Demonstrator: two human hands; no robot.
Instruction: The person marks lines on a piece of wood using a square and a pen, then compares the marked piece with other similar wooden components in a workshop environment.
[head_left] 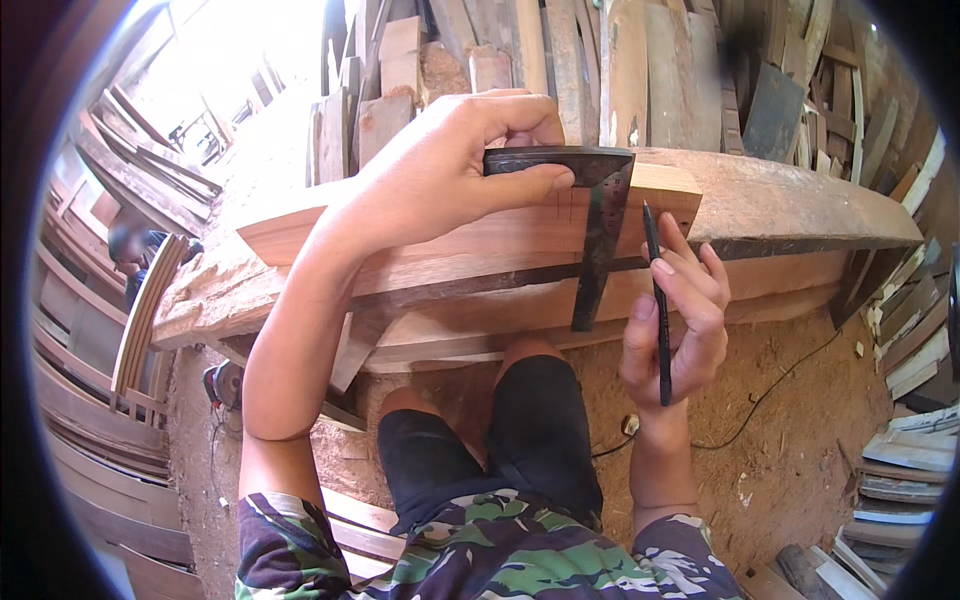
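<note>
My left hand [470,165] grips the dark stock of a try square [605,225], thumb in front and fingers behind. The stock lies along the top edge of a reddish wooden board [430,235], and the dark metal blade hangs down across the board's face, past its lower edge. Short pencil lines show on the wood left of the blade. To the right of the blade, my right hand [685,310] holds a dark pencil [658,300] between thumb and fingers. Its point is up, near the board's right end; I cannot tell whether it touches the wood.
The board rests on a thick, dusty wooden workbench [790,205]. Many planks [625,75] lean behind it. A power tool [222,385] sits on the floor at left, and a black cable [780,385] crosses the dirt at right. Another person [140,255] is at far left.
</note>
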